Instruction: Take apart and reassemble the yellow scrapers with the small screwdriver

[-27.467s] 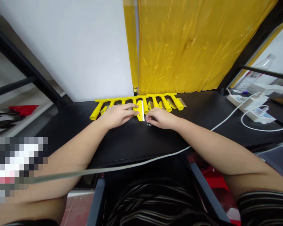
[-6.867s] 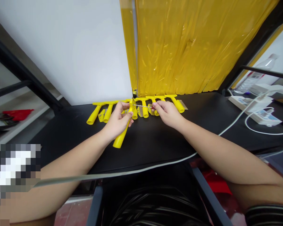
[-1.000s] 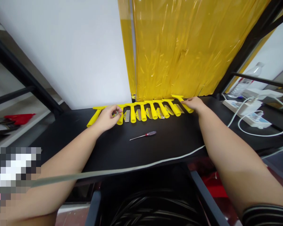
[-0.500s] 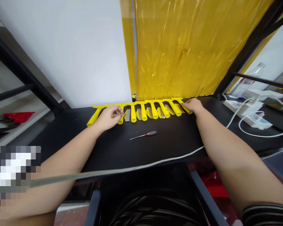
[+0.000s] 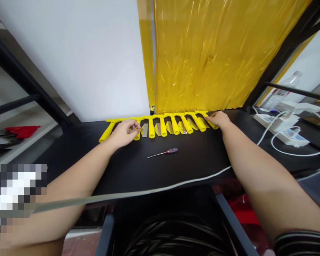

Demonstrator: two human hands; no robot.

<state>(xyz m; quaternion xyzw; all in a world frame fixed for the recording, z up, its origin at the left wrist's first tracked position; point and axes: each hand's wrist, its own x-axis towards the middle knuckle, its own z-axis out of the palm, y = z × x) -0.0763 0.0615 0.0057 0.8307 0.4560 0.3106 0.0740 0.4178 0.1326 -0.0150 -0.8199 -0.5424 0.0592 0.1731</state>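
Observation:
Several yellow T-shaped plastic handles lie side by side in a row on the black tabletop, their crossbars toward the back. Thin metal plates rest between them. My left hand is over the left part of the row, fingers curled and thumb pinched against the index finger; whatever it may hold is too small to make out. At the right end, my right hand has its fingertips closed on the last T-shaped handle. A screwdriver with a clear purplish handle lies in front of the row.
A white cable runs along the front edge of the black table. On the right are a power strip with cords and a plastic bottle. A white panel and yellow plastic sheeting stand behind.
The view has shifted very slightly. Both hands, the row of handles and the screwdriver keep their places.

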